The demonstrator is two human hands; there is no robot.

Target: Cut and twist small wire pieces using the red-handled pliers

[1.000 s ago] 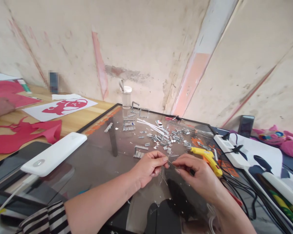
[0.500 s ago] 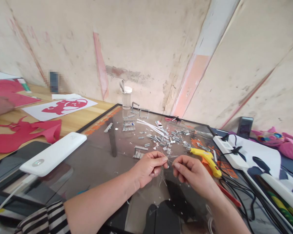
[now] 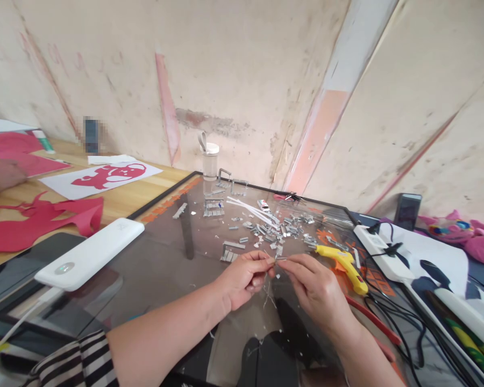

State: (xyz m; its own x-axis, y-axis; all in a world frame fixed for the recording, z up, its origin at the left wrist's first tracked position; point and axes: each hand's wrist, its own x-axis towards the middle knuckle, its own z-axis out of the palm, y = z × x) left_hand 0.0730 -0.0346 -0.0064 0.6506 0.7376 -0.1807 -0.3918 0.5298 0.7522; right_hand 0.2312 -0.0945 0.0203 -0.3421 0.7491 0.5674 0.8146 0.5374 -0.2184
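Thin wire (image 3: 282,259) between left hand (image 3: 248,275) and right hand (image 3: 317,282), over dark bench (image 3: 161,263). Left grip pinched on it. Right fingertips meet it, thumb hidden; cannot tell if clamped. Beyond, small grey pieces (image 3: 280,228), loosely heaped; yellow glue gun (image 3: 342,258) near right hand.

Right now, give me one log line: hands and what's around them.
left hand: pinching thin strand, detail unclear | right hand: at left's fingertips, grip unclear | beyond: loose grey pieces | right side: yellow glue gun
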